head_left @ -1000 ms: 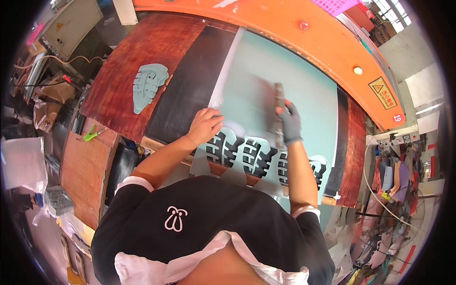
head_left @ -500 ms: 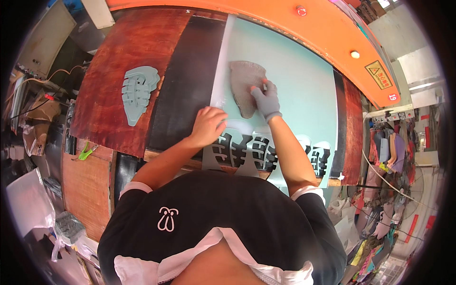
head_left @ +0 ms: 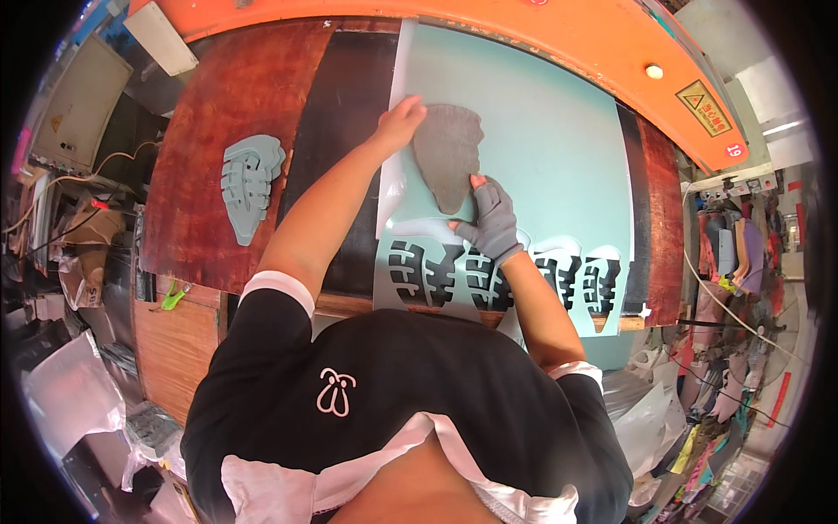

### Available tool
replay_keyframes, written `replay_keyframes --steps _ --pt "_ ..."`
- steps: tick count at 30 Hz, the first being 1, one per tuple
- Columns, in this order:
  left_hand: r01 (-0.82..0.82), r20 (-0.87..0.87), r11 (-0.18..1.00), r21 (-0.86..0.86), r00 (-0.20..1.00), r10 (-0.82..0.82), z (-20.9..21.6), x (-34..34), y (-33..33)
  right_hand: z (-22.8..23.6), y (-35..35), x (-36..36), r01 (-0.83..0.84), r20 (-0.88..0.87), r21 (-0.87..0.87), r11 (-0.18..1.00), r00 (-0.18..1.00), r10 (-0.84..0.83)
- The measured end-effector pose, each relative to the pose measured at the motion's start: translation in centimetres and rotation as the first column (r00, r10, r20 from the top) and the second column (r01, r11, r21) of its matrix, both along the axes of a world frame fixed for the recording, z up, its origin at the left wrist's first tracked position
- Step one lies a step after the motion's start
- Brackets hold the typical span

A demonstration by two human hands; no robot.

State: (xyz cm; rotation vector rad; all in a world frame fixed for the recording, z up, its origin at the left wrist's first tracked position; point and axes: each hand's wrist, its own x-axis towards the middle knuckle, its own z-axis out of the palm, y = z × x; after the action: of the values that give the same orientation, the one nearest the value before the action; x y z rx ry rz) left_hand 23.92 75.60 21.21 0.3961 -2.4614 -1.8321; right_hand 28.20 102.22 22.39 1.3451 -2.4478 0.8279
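Observation:
A grey-brown, tapered cutting die [head_left: 447,150] lies flat on a pale green sheet [head_left: 550,131], its narrow end toward me. My bare left hand [head_left: 401,124] has its fingers closed at the die's upper left edge. At the lower right edge, near the tip, my right hand [head_left: 493,223] in a grey fingerless glove grips it with thumb and fingers. Along the sheet's near edge run several slotted cut-outs [head_left: 598,284], black showing through them. My right wrist passes over part of this row.
A stack of grey-green slotted pieces [head_left: 249,188] rests on the reddish-brown board [head_left: 205,113] at left. A black strip [head_left: 349,113] separates that board from the sheet. The orange machine beam [head_left: 602,65] spans the far side. Hanging scraps [head_left: 733,253] crowd the right.
My left hand has moved up and forward to the die's upper left edge. My right hand has slid down toward the tip, and the die has turned slightly.

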Motion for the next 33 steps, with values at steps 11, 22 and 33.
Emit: replay_keyframes --steps 11,22,33 --pt "-0.173 -0.275 0.938 -0.300 0.957 0.089 -1.1 16.3 -0.8 -0.8 11.5 5.4 0.387 0.181 -0.070 0.919 0.911 -0.370" --pt "-0.208 -0.393 0.694 -0.689 0.912 -0.117 -1.3 30.2 4.8 -3.0 17.6 11.8 0.515 -0.179 -0.108 0.850 0.831 -0.526" --pt "-0.449 -0.472 0.534 -0.716 0.876 0.104 -6.1 28.7 4.6 -4.7 18.8 6.6 0.336 0.282 -0.376 0.863 0.929 -0.239"
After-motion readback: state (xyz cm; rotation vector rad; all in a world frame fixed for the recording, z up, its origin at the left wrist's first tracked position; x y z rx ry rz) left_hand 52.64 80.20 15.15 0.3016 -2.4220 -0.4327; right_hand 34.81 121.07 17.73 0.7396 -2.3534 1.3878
